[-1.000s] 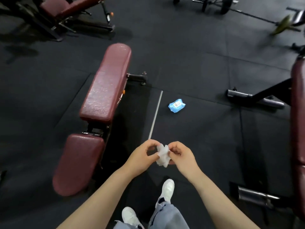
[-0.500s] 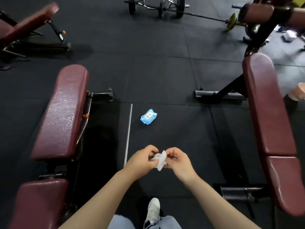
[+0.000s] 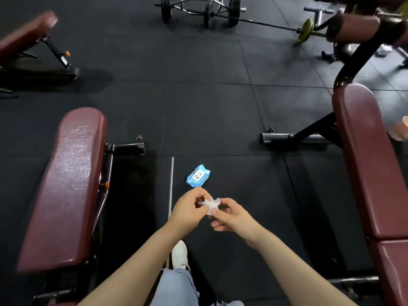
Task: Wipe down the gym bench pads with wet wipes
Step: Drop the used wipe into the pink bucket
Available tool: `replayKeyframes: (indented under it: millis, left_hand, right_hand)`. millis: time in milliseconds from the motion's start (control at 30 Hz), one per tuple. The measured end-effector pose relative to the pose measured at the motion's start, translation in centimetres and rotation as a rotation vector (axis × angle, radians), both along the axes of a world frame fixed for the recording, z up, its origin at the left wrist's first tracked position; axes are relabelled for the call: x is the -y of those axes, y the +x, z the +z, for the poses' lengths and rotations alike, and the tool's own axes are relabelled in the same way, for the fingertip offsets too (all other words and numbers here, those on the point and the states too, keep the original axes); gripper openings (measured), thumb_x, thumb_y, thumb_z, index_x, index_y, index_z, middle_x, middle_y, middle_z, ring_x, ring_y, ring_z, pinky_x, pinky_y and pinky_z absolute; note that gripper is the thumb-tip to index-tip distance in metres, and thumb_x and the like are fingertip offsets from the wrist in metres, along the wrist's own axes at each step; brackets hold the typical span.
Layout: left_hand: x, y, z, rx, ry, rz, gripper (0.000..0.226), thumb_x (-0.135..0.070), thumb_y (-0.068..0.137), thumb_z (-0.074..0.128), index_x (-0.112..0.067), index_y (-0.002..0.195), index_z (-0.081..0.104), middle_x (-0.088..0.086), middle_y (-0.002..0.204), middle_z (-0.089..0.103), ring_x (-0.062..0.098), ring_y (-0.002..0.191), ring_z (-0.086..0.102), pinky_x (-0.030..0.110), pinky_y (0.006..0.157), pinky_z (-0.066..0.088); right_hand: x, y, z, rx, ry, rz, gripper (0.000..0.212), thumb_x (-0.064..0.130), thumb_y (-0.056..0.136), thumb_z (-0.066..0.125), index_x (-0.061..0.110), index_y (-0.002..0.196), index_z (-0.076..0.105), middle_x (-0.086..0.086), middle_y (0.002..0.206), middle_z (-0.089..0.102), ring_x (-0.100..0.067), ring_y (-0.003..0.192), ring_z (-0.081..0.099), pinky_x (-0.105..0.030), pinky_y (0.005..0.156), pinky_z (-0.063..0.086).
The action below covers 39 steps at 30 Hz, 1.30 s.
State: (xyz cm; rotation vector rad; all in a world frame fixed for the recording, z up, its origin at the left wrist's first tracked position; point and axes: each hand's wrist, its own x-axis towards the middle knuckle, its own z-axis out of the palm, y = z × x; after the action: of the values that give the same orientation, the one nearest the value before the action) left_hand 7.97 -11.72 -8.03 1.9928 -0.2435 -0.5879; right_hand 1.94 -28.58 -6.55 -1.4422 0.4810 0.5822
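Both my hands meet in front of me over the black floor and hold a crumpled white wet wipe (image 3: 209,203) between them. My left hand (image 3: 187,212) pinches its left side and my right hand (image 3: 231,216) pinches its right side. A blue pack of wet wipes (image 3: 198,178) lies on the floor just beyond my hands. A maroon bench pad (image 3: 66,186) stretches along my left, its surface streaked with a wet sheen. Another maroon bench pad (image 3: 368,164) runs along my right.
A third maroon bench (image 3: 24,38) stands at the far left. A barbell rack with plates (image 3: 198,7) and a loaded bar (image 3: 304,32) lie at the back. Black bench feet (image 3: 293,138) rest on the rubber floor. My white shoe (image 3: 180,255) shows below my hands.
My view has swung right and forward, so the left bench slid left and the right bench came into view. My hands keep working the wipe, which looks more bunched now.
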Motion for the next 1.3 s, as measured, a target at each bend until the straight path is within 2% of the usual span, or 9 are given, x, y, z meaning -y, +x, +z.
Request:
replayKeyframes:
  millis: [67, 167, 233, 333, 467, 600, 767, 1033, 1300]
  left_hand:
    - [-0.3, 3.6, 0.2, -0.038, -0.021, -0.032, 0.030, -0.020, 0.078, 0.061, -0.048, 0.087, 0.059, -0.027, 0.092, 0.064, -0.005, 0.085, 0.062, 0.008, 0.061, 0.047]
    - [-0.6, 8.4, 0.1, -0.059, -0.047, -0.106, 0.022, -0.031, 0.075, 0.058, -0.046, 0.092, 0.062, -0.023, 0.096, 0.067, 0.001, 0.092, 0.065, 0.018, 0.070, 0.053]
    - [-0.7, 11.4, -0.3, -0.047, -0.035, -0.145, 0.029, -0.024, 0.078, 0.056, -0.049, 0.092, 0.064, -0.022, 0.098, 0.067, 0.003, 0.095, 0.065, 0.019, 0.078, 0.054]
    - [-0.8, 15.5, -1.8, 0.017, 0.068, -0.180, 0.045, -0.011, 0.083, 0.056, -0.054, 0.094, 0.063, -0.020, 0.102, 0.063, 0.001, 0.098, 0.059, 0.011, 0.081, 0.047]
    - [-1.1, 20.9, -5.5, 0.083, 0.308, -0.224, 0.034, -0.007, 0.088, 0.057, -0.026, 0.114, 0.067, -0.007, 0.117, 0.060, 0.010, 0.110, 0.055, 0.022, 0.093, 0.045]
    - [-0.7, 25.8, -9.2, 0.060, 0.456, -0.242, 0.032, -0.012, 0.090, 0.057, -0.023, 0.120, 0.064, -0.006, 0.120, 0.059, 0.015, 0.114, 0.052, 0.028, 0.100, 0.044]
    - [1.3, 31.6, -14.6, -0.035, 0.569, -0.246, 0.036, -0.012, 0.090, 0.056, -0.020, 0.124, 0.062, -0.002, 0.127, 0.059, 0.018, 0.119, 0.052, 0.034, 0.102, 0.045]
    - [6.6, 40.5, -27.8, -0.115, 0.601, -0.310, 0.038, -0.014, 0.090, 0.057, -0.019, 0.127, 0.060, -0.001, 0.129, 0.059, 0.019, 0.119, 0.052, 0.031, 0.098, 0.046]
    - [11.5, 46.6, -48.8, -0.197, 0.719, -0.463, 0.040, -0.021, 0.093, 0.058, -0.023, 0.132, 0.055, 0.001, 0.132, 0.057, 0.020, 0.118, 0.055, 0.038, 0.095, 0.051]
  right_hand:
    - [0.0, 3.6, 0.0, 0.011, 0.050, -0.009, 0.041, 0.030, 0.086, 0.073, 0.019, 0.122, 0.056, -0.007, 0.105, 0.072, -0.025, 0.095, 0.069, -0.040, 0.089, 0.057]
    - [-0.1, 8.2, -0.4, 0.079, 0.027, -0.070, 0.030, 0.021, 0.086, 0.072, 0.017, 0.114, 0.063, -0.007, 0.098, 0.073, -0.019, 0.087, 0.068, -0.038, 0.086, 0.058]
    - [-0.1, 10.9, -0.9, 0.096, -0.104, -0.129, 0.020, 0.018, 0.085, 0.072, 0.017, 0.104, 0.067, 0.000, 0.088, 0.072, -0.014, 0.080, 0.066, -0.030, 0.077, 0.058]
    - [0.6, 14.5, -2.2, 0.073, -0.331, -0.215, 0.010, 0.021, 0.082, 0.074, 0.021, 0.090, 0.068, 0.007, 0.075, 0.068, -0.007, 0.071, 0.061, -0.023, 0.065, 0.051]
    - [2.8, 19.3, -4.6, 0.056, -0.587, -0.196, 0.011, 0.029, 0.080, 0.072, 0.023, 0.082, 0.064, 0.007, 0.082, 0.062, -0.008, 0.072, 0.057, -0.021, 0.062, 0.042]
    - [5.9, 24.4, -8.0, -0.013, -0.651, -0.168, 0.014, 0.030, 0.083, 0.069, 0.020, 0.079, 0.059, 0.001, 0.085, 0.062, -0.009, 0.070, 0.054, -0.022, 0.057, 0.037]
    - [10.6, 31.0, -13.6, -0.145, -0.666, -0.196, 0.011, 0.030, 0.085, 0.064, 0.022, 0.082, 0.056, 0.006, 0.077, 0.061, -0.007, 0.064, 0.053, -0.022, 0.052, 0.035]
    - [15.0, 38.3, -27.2, -0.293, -0.630, -0.320, 0.009, 0.027, 0.085, 0.063, 0.020, 0.085, 0.058, 0.005, 0.075, 0.060, -0.010, 0.062, 0.053, -0.024, 0.052, 0.035]
    - [15.5, 39.5, -46.3, -0.395, -0.558, -0.445, 0.007, 0.026, 0.089, 0.060, 0.019, 0.091, 0.061, 0.005, 0.077, 0.060, -0.007, 0.063, 0.053, -0.019, 0.050, 0.036]
